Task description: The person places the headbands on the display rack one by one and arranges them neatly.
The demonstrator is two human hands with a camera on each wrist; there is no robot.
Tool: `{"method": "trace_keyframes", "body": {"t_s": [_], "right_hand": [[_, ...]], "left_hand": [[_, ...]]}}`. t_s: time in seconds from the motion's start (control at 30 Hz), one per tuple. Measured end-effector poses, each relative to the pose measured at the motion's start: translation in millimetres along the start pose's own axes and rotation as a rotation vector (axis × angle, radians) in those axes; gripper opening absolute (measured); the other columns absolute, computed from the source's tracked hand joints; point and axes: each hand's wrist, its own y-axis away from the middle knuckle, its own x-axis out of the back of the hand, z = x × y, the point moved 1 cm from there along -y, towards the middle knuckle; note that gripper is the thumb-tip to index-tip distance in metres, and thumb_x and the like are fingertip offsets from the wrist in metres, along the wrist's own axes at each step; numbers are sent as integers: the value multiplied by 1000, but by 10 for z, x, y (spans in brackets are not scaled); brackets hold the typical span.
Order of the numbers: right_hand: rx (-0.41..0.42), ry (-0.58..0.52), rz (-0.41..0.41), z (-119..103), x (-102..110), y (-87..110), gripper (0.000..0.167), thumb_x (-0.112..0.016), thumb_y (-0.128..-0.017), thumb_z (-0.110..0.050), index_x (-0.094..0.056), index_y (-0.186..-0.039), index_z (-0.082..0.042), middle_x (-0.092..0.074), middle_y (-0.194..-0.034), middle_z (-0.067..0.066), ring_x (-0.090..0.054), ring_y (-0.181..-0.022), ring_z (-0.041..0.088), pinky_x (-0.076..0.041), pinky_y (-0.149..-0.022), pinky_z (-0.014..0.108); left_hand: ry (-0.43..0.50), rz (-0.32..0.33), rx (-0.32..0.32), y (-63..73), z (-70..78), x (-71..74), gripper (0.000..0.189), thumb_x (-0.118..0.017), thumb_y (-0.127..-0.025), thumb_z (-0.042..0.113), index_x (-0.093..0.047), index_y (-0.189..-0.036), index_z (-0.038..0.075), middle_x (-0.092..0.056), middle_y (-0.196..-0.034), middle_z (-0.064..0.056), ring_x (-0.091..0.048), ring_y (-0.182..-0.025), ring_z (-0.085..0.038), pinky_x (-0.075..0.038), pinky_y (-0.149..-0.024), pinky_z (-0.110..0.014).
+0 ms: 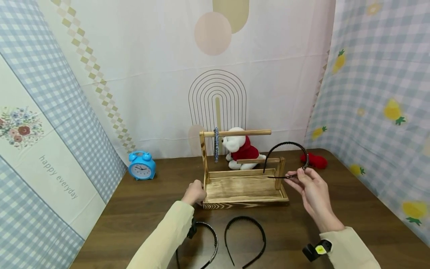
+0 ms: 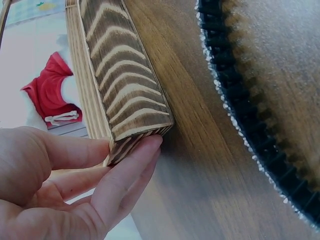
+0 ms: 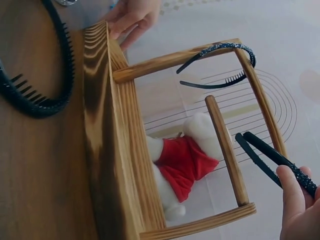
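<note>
The fingers of the right hand (image 1: 314,190) pinch a black headband (image 1: 288,143) near the short bar (image 1: 256,161) of the wooden display rack (image 1: 242,186); those of the left hand (image 1: 195,193) grip its front corner. A loose pinch could drop the headband; tilted tips could snag the bar.

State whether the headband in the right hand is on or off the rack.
Off: the right hand holds the headband up near the short bar, unlike the glittery headband, which hangs from the upper bar.
</note>
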Motion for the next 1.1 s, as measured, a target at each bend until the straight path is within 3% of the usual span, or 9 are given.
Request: {"method": "trace_keyframes", "body": {"t_s": [0.2,0.47,0.67,0.83,1.1], "right_hand": [[32,-13,47,7,-95,-95,15,-56,-98,-16,-52,-99,-1,-65,-94,6,-69,-90,17,-56,-85,31],[54,24,84,2,-195,-199,12,-56,-98,-12,-50,-97,-1,-68,-91,5,-70,-88,17,-57,-83,31],[47,65,94,-19,-243,-268,13,-56,-98,-13,-49,-98,-1,-68,-91,4,-70,-87,16,-57,-82,30],[37,112,102,-18,-282,-314,19,-57,-97,-16,-48,-101,1,-69,-90,3,-70,-86,15,-57,-81,29],[34,116,118,-14,-339,-391,9,-55,-99,-14,-51,-95,-6,-70,-89,2,-70,-86,14,-57,-80,29]], "left_hand": [[14,-20,-4,10,-20,-6,42,-47,-85,-10,-26,-62,17,-27,-51,1,-59,-46,-24,-40,-40,-28],[20,-32,-15,21,-24,-17,45,-45,-85,-11,-22,-61,19,-16,-50,5,-43,-40,-16,-31,-39,-25],[31,-33,-8,0,-24,-22,44,-46,-85,-12,-24,-62,19,-20,-52,3,-46,-41,-17,-36,-40,-28],[30,-25,-7,-19,-26,-23,40,-47,-84,-12,-28,-64,17,-32,-55,-2,-55,-44,-20,-41,-41,-29],[16,-16,-12,-22,-22,-21,43,-47,-84,-12,-26,-61,18,-34,-53,-2,-63,-48,-25,-48,-42,-30]]}}
